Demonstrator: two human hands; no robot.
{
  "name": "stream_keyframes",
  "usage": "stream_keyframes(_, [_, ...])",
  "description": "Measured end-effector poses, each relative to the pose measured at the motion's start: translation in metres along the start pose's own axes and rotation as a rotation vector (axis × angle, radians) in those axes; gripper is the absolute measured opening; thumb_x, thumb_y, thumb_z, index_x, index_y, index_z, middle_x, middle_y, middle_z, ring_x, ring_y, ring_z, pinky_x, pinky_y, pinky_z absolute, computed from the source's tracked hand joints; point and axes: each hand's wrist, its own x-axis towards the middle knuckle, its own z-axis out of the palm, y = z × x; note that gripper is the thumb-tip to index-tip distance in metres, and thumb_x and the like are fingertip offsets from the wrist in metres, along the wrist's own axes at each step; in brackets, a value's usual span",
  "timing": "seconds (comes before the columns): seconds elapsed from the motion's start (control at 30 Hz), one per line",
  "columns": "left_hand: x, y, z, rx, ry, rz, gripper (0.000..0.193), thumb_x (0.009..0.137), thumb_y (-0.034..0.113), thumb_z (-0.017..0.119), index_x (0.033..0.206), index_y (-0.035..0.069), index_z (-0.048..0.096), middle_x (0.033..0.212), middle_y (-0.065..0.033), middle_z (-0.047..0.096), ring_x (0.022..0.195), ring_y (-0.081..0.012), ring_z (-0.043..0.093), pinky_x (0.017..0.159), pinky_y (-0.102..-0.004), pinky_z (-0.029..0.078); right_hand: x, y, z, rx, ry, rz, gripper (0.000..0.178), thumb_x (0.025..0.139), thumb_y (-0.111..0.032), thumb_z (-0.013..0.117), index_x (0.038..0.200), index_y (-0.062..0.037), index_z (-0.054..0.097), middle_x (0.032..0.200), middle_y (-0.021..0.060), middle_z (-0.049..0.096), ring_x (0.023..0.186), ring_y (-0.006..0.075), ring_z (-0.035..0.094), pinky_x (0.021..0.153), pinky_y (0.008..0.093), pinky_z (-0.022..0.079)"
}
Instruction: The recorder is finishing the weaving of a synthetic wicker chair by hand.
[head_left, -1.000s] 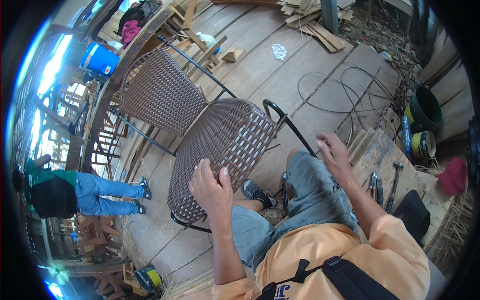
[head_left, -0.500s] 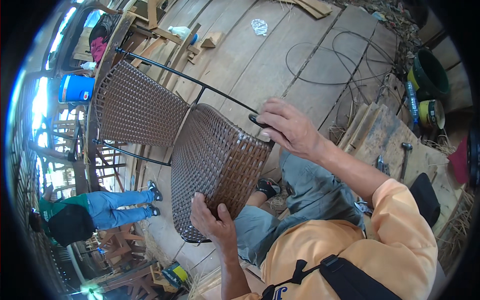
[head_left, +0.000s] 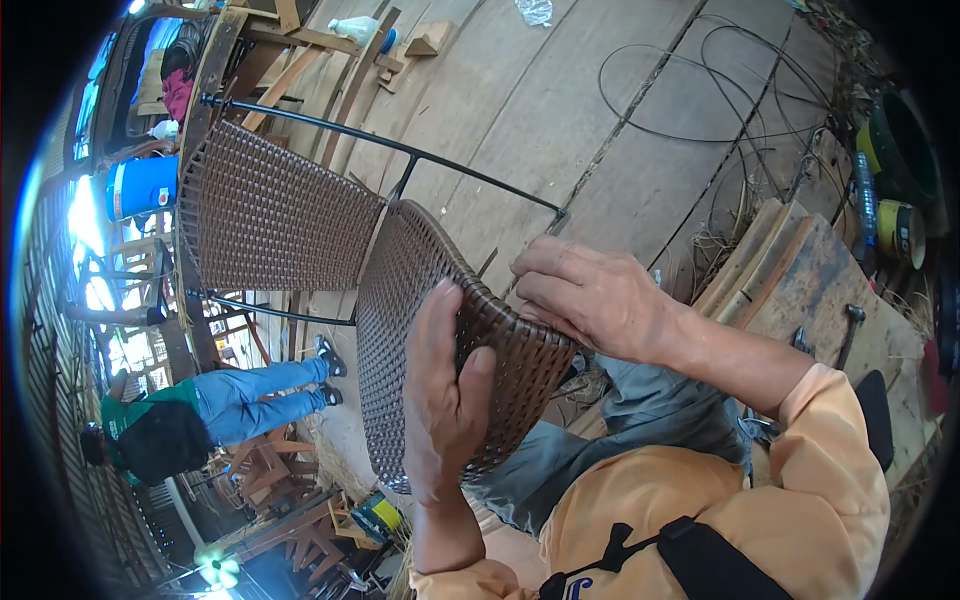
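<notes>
Centrally, woven chair: the brown woven chair (head_left: 475,305) lies before the person, over the floor (head_left: 540,110), its seat near the lap and its backrest (head_left: 285,215) reaching toward the upper left.
Chair frame: a dark metal bar (head_left: 490,182) runs along the far side of the seat and backrest, joined by a short crosspiece.
Left grip: the left grip (head_left: 440,390) is flat and unclenched, fingers extended and thumb apart, against the woven front of the seat.
Right grip: the right grip (head_left: 600,300) has its fingers bent down at the far front corner of the seat; whether they pinch a strand there, one cannot tell.
Loose coil: thin dark loops (head_left: 603,75) spread over the floor beyond the right grip.
Right side: a hammer (head_left: 850,338) lies on a stained wooden board (head_left: 815,285), near a clear bottle (head_left: 865,205) and a dark green bucket (head_left: 900,150).
Left side: another person (head_left: 255,405) in jeans stands well apart, below a blue container (head_left: 140,188).
</notes>
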Motion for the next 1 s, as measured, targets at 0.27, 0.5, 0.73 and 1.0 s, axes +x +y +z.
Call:
stream_keyframes(0.27, [0.027,-0.034,-0.004,-0.325,-0.207,0.132,0.040,0.092,0.022,0.047,0.126,0.002,0.050,0.136,-0.0188,0.042,0.129,-0.0369,0.036,0.108,-0.0429,0.025,-0.004,-0.004,0.006,-0.094,0.051,0.014,0.026,0.073,-0.009,0.072,0.093,-0.0030,0.057,0.103,0.0115,0.059,0.095,0.0294,0.061,0.075,0.0350,0.053])
stream_keyframes(0.5, [0.031,-0.034,0.004,-0.135,-0.226,0.268,0.042,0.090,0.026,0.050,0.125,0.002,0.048,0.136,-0.0187,0.041,0.130,-0.0413,0.030,0.108,-0.0491,0.020,-0.006,-0.007,0.011,-0.141,0.071,0.017,0.023,0.073,-0.013,0.064,0.094,-0.0036,0.056,0.104,0.0113,0.057,0.100,0.0277,0.058,0.076,0.0346,0.052])
stream_keyframes(0.73, [0.032,-0.027,0.009,-0.065,-0.185,0.297,0.038,0.092,0.025,0.046,0.122,0.001,0.047,0.133,-0.0197,0.042,0.129,-0.0421,0.031,0.106,-0.0506,0.022,-0.002,-0.011,0.010,-0.160,0.090,0.005,0.028,0.069,-0.006,0.071,0.092,-0.0004,0.056,0.102,0.0136,0.058,0.090,0.0298,0.062,0.069,0.0334,0.053])
stream_keyframes(1.0, [0.031,-0.025,0.012,-0.062,-0.158,0.257,0.043,0.091,0.024,0.045,0.127,0.001,0.045,0.134,-0.0200,0.041,0.129,-0.0417,0.031,0.107,-0.0500,0.022,-0.003,-0.008,0.010,-0.161,0.064,0.025,0.027,0.070,-0.007,0.070,0.093,-0.0010,0.057,0.103,0.0137,0.058,0.097,0.0324,0.060,0.079,0.0372,0.052])
